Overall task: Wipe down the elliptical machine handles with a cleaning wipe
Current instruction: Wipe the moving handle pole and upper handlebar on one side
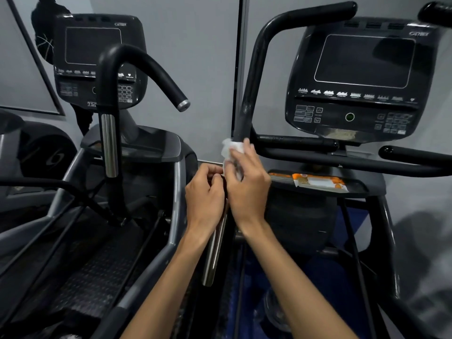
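A black curved handle [255, 69] of the right elliptical rises from the middle of the view and bends right at the top. Its lower part is a silver metal sleeve [215, 250]. A white cleaning wipe [228, 149] is wrapped round the handle just above my hands. My right hand [244, 184] holds the wipe against the handle, fingers curled over it. My left hand [206, 194] grips the same handle just below and to the left, fingers curled round it.
The right machine's console [362, 77] and horizontal black bars [305, 155] stand to the right, with an orange-and-white packet [318, 182] on the tray below. A second elliptical with its own handle [115, 94] and console [97, 57] stands at left. Grey wall behind.
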